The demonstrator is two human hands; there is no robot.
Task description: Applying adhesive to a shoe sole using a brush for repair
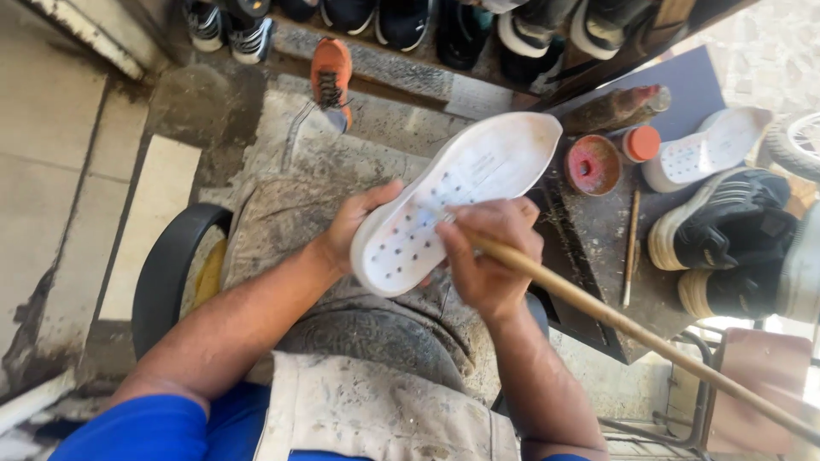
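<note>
The left hand (354, 224) grips a white shoe sole (453, 201) over the lap while the right hand (489, 252), clenched around a long wooden brush (615, 320), works its middle, apparently midway through coating.

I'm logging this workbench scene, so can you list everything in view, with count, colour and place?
White perforated shoe sole: one, centre, held up.
Long wooden-handled brush: one, tan, tip on the sole, handle running lower right.
Red round glue pot: one, on the dark bench.
Orange-capped jar: one, beside the pot.
Thin wooden stick: one, on the bench.
Second white sole: one, upper right.
Black sneaker with white stripes: one, right.
Orange shoe: one, top.
Dark shoes on shelf: several, top edge.
Left hand: grip on sole.
Right hand: grip on brush.
</note>
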